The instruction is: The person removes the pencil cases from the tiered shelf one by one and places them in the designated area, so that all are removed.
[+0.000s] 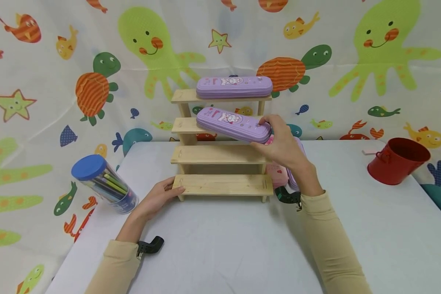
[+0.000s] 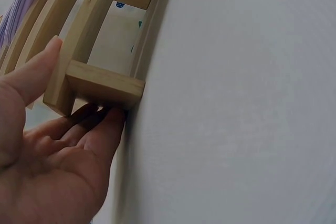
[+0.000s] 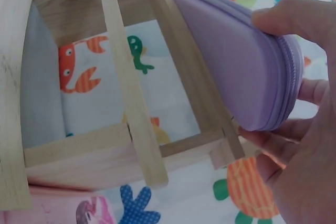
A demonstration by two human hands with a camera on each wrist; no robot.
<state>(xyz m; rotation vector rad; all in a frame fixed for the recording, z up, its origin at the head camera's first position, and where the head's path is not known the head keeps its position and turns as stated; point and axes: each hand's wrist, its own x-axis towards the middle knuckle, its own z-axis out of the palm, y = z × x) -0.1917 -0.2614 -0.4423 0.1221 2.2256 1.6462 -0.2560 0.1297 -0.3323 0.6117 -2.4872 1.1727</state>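
A purple zip pencil case (image 1: 233,124) slants over the second tier from the top of a wooden step shelf (image 1: 220,185), its right end lower. My right hand (image 1: 284,147) pinches that right end; in the right wrist view, thumb and fingers of the hand (image 3: 310,103) hold the case (image 3: 236,61) near the shelf's edge. A similar purple case (image 1: 234,87) lies on the top tier. My left hand (image 1: 161,199) grips the left end of the bottom tier; in the left wrist view, the hand (image 2: 68,156) has its thumb and fingers around the wooden end (image 2: 105,85).
Pink (image 1: 277,174) and purple cases stand behind and to the right of the shelf, partly hidden by my right arm. A clear jar of pens with a blue lid (image 1: 89,167) is at the left; a red bucket (image 1: 397,161) stands at the right, beside a small pale block (image 1: 369,152).
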